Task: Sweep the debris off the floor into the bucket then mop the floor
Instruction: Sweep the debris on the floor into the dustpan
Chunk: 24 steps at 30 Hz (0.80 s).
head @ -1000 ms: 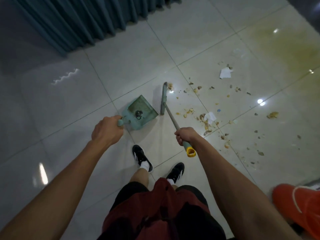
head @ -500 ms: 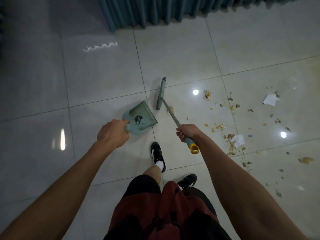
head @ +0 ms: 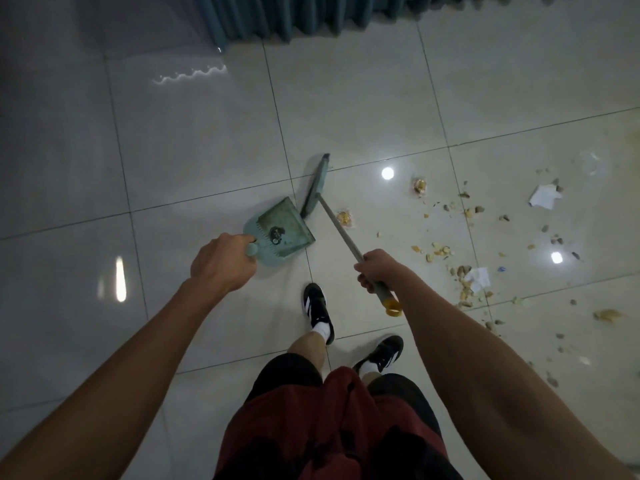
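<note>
Left grip (head: 221, 263) fisted, right grip (head: 375, 270) fisted; both arms outstretched.

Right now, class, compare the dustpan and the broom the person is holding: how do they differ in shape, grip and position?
The dustpan is a wide, flat scoop with a stubby handle; the broom has a long thin shaft and a narrow head. The left hand grips the dustpan; the right hand grips the broom. The broom lies nearer the debris; the dustpan is farther left. Both are teal.
</note>
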Each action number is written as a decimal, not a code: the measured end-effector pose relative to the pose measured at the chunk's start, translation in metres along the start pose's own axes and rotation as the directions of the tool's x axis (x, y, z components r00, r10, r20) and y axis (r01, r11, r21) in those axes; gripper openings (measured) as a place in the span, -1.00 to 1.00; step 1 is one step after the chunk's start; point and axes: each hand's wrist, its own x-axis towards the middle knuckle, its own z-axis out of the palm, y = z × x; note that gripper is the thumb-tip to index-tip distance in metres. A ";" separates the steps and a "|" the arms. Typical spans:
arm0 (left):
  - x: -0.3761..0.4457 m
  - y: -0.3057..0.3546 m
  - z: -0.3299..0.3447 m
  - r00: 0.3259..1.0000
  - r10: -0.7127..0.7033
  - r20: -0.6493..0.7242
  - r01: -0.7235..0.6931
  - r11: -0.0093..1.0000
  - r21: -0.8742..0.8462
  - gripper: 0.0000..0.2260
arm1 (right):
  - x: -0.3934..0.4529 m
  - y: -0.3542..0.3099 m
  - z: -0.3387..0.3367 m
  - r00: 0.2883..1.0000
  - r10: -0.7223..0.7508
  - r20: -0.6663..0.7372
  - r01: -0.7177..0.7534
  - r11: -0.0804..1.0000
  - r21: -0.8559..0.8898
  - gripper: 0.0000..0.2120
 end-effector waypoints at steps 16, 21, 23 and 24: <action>-0.044 0.102 0.025 0.996 0.083 0.016 -0.084 0.991 0.108 -0.89 | -0.020 0.116 -0.060 0.954 -0.214 -0.210 0.032 0.768 -0.640 -0.69; -0.064 0.155 0.044 0.992 0.128 0.022 -0.129 0.979 0.159 -0.89 | -0.037 0.182 -0.098 0.951 -0.177 -0.253 -0.022 0.778 -0.628 -0.68; -0.072 0.177 0.052 0.989 0.148 0.023 -0.150 0.973 0.177 -0.88 | -0.045 0.211 -0.114 0.947 -0.167 -0.273 -0.038 0.789 -0.614 -0.67; -0.075 0.188 0.056 0.987 0.160 0.025 -0.162 0.970 0.183 -0.88 | -0.048 0.226 -0.121 0.946 -0.160 -0.281 -0.046 0.794 -0.607 -0.66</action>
